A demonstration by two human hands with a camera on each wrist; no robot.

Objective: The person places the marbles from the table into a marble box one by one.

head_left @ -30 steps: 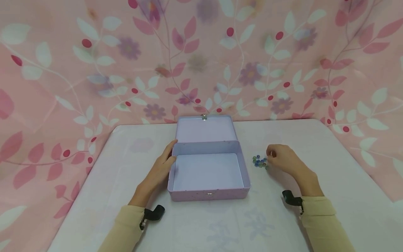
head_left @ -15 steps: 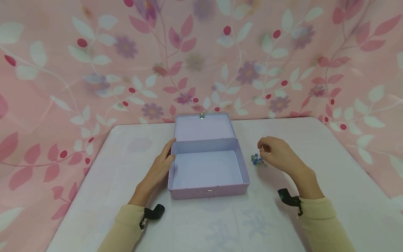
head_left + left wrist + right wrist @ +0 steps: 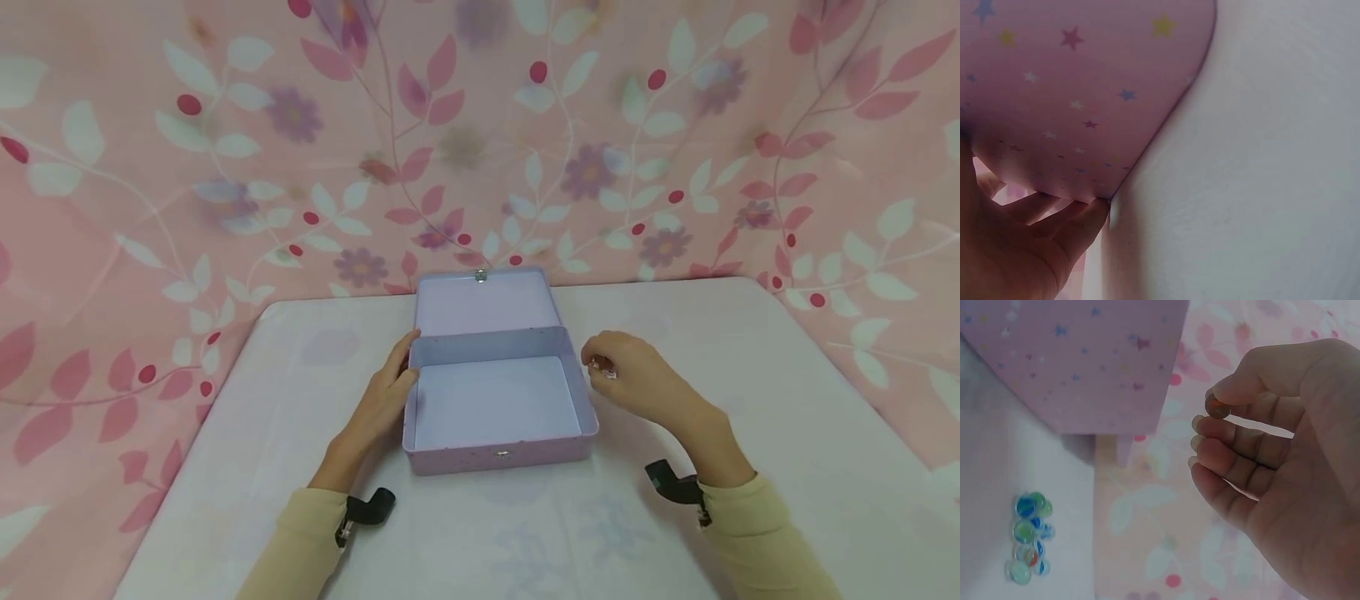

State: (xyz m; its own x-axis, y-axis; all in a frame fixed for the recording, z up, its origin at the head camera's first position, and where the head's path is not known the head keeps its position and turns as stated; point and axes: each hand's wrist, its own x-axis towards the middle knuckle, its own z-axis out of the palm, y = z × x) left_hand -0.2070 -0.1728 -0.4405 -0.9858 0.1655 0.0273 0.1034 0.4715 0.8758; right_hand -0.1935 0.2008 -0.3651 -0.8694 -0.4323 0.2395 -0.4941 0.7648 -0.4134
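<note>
A: Report hand state.
B: Hands apart. The left hand [image 3: 378,404] grips the left side of the box [image 3: 502,461]; the right hand [image 3: 637,379] pinches one marble [image 3: 1218,407].
A: Marble position?
B: Raised, near the box's right wall. Other marbles [image 3: 1024,531] lie clustered on the tabletop [image 3: 540,533] beside the box.

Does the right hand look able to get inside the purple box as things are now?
Probably yes: the box has its lid open, and the right hand, pinching a marble, is beside the right wall. It would likely only need to lift over that wall.
</note>
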